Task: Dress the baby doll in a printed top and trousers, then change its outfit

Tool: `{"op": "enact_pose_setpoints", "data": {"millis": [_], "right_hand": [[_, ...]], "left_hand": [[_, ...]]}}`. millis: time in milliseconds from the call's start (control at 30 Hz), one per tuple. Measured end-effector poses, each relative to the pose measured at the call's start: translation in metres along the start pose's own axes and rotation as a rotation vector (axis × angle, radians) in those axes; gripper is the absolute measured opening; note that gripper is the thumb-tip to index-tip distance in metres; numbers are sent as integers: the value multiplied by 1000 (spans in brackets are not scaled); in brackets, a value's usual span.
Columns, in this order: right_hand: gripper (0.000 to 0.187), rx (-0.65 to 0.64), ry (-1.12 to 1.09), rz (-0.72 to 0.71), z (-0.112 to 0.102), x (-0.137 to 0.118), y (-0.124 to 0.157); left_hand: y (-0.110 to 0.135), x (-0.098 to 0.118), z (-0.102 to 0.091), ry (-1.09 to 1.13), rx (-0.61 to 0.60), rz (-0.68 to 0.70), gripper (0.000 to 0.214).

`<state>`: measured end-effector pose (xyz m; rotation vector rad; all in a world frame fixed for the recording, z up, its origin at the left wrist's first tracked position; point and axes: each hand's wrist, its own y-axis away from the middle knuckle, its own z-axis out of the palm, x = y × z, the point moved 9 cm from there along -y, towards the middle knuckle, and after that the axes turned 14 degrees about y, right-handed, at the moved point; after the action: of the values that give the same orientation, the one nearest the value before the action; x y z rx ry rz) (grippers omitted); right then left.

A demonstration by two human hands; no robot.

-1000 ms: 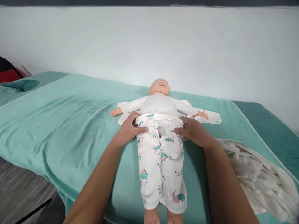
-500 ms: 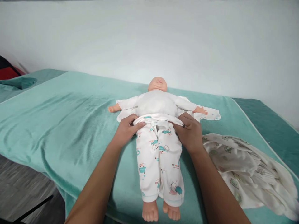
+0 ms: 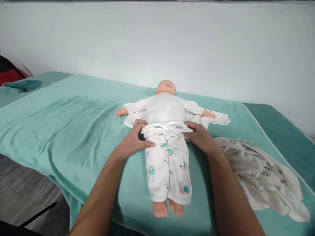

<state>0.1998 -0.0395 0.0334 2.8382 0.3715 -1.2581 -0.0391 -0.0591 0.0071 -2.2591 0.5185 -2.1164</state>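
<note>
A baby doll (image 3: 165, 87) lies on its back with both arms spread, in a white top (image 3: 165, 107). White printed baby pants (image 3: 167, 164) cover its legs, and its bare feet stick out of the cuffs. The waistband is folded and bunched at the belly. At the left side of the waist, my left hand (image 3: 135, 139) has its fingers curled at the bunched cloth, with the thumb lying lower on the pants' front. My right hand (image 3: 199, 136) pinches the waistband on the opposite side, its fingertips partly hidden by the fabric.
A crumpled heap of white printed cloth (image 3: 265, 177) lies right of my right forearm. Beneath the doll spreads a green blanket (image 3: 81, 131), draping over the table's front edge. The white wall (image 3: 157, 42) stands behind. A red and black object (image 3: 10, 73) shows at far left.
The waistband's right part has been lifted and folded outward. My left thumb has moved down and away from the fingers, onto the pants' front. The pants' cuffs and feet appear higher in view.
</note>
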Motion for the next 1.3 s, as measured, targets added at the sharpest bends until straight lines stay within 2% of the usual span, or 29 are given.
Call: {"op": "enact_pose_setpoints", "data": {"millis": [100, 200, 400, 567, 733, 833, 900, 1000, 1100, 1167, 1233, 1300], "right_hand": [[36, -188, 0, -38, 9, 0, 7], [35, -227, 21, -44, 12, -2, 14], [33, -95, 101, -89, 15, -17, 19], [32, 103, 113, -136, 15, -26, 20], [22, 369, 133, -79, 7, -24, 21], [21, 425, 105, -56, 5, -18, 18], [16, 373, 54, -38, 7, -12, 14], [15, 225, -31, -36, 11, -4, 11], [25, 32, -29, -56, 15, -5, 13], [34, -86, 5, -85, 17, -11, 17], [39, -140, 52, -146, 16, -20, 21], [39, -139, 107, -199, 15, -28, 23]], "left_hand": [[4, -1, -1, -16, 14, -3, 40], [7, 6, -2, -59, 71, 72, 31], [10, 17, -1, -125, 134, 179, 29], [3, 26, -4, -190, 224, 268, 23], [-14, 25, -10, -243, 426, 206, 27], [-18, 20, -10, -229, 464, 128, 16], [-17, 16, -8, -177, 435, 87, 17], [-10, 13, -2, -124, 332, 44, 19], [1, 15, 3, -141, 211, 59, 14], [9, 15, 6, -157, 146, 70, 20], [17, 15, 8, -175, 106, 77, 33], [24, 18, 9, -201, 97, 108, 39]]}}
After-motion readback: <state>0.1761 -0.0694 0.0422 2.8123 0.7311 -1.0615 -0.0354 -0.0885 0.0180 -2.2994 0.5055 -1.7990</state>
